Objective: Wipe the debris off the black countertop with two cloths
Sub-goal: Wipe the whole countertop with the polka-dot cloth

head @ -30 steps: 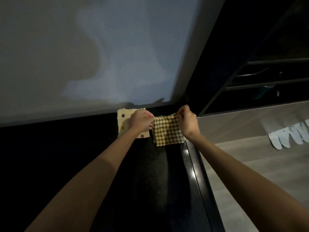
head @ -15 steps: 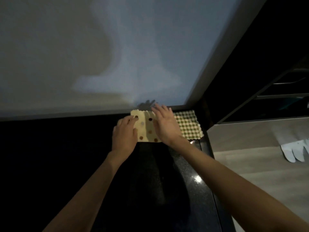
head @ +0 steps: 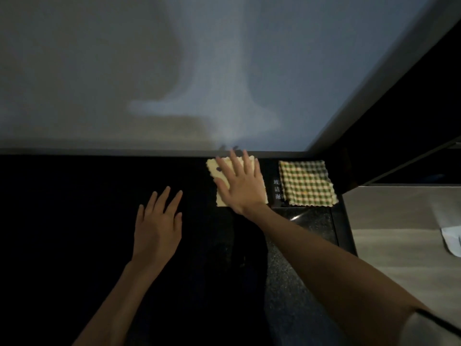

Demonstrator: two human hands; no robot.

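Observation:
A pale yellow cloth with dark dots point(head: 214, 168) lies flat at the back of the black countertop point(head: 74, 208), close to the wall. My right hand point(head: 242, 182) rests flat on it with spread fingers and covers most of it. A green and white checked cloth point(head: 308, 183) lies flat to its right, near the counter's right end, with nothing touching it. My left hand point(head: 158, 226) is open, fingers apart, over the bare dark counter to the left of the yellow cloth. No debris shows on the dark surface.
A pale wall point(head: 174, 71) rises right behind the counter. White printed characters point(head: 277, 189) sit between the two cloths. The counter's right edge point(head: 345, 233) drops to a lighter grey surface point(head: 399, 221) holding a white object point(head: 451, 240).
My hands let go of the checked cloth, which now lies flat at the right. My right hand moved onto the dotted cloth, and my left hand drew off it to the left.

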